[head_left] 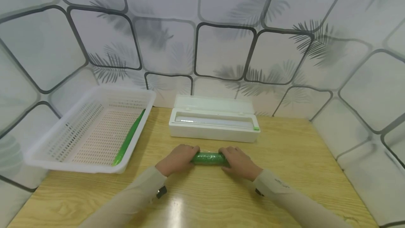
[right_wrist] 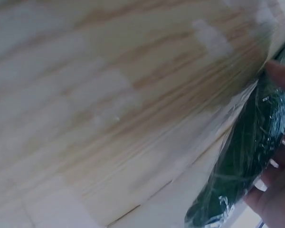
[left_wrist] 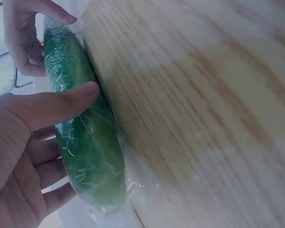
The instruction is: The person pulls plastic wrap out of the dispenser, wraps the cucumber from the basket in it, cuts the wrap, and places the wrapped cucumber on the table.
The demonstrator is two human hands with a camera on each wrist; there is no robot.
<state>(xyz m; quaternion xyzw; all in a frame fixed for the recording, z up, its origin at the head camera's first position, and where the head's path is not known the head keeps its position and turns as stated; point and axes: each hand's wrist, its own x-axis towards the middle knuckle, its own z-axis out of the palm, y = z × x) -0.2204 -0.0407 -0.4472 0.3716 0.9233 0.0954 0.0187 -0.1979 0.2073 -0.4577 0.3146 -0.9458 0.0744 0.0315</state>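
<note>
A green cucumber wrapped in clear plastic film lies crosswise at the middle of the table. My left hand grips its left end, the thumb on the near side and the fingers round the far side. At the other end my right hand holds it the same way. Wrinkled film clings to the cucumber in the left wrist view, with loose film past its tip. Only part of the right hand shows in the right wrist view.
Just beyond the hands stands a white cling film box, lid raised, with a film roll inside. A white perforated basket at the left holds a long, thin green vegetable. Patterned walls bound the wooden table.
</note>
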